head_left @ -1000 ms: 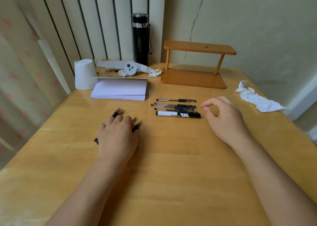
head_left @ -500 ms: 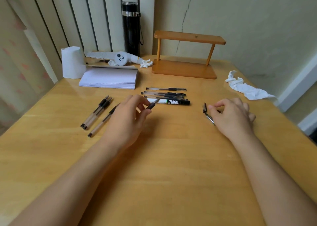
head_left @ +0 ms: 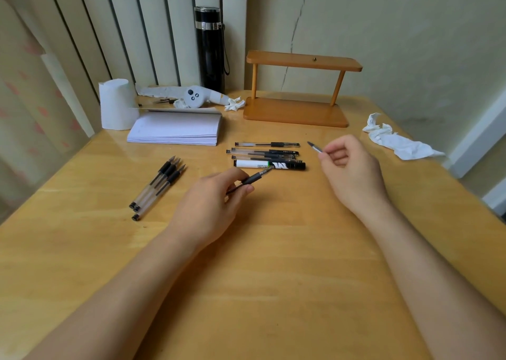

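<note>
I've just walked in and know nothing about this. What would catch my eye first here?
The two hands over the wooden table: the left hand grips an uncapped black pen, and the right hand pinches what looks like a pen cap. Three more uncapped pens lie side by side at the left, and a row of capped pens lies just beyond the hands.

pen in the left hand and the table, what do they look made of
Pen: probably plastic, with a matte black grip that may be rubber and a shiny tip, likely metal. Table: looks like wood, with visible grain and plank seams under a glossy, light-reflecting lacquer.
</note>
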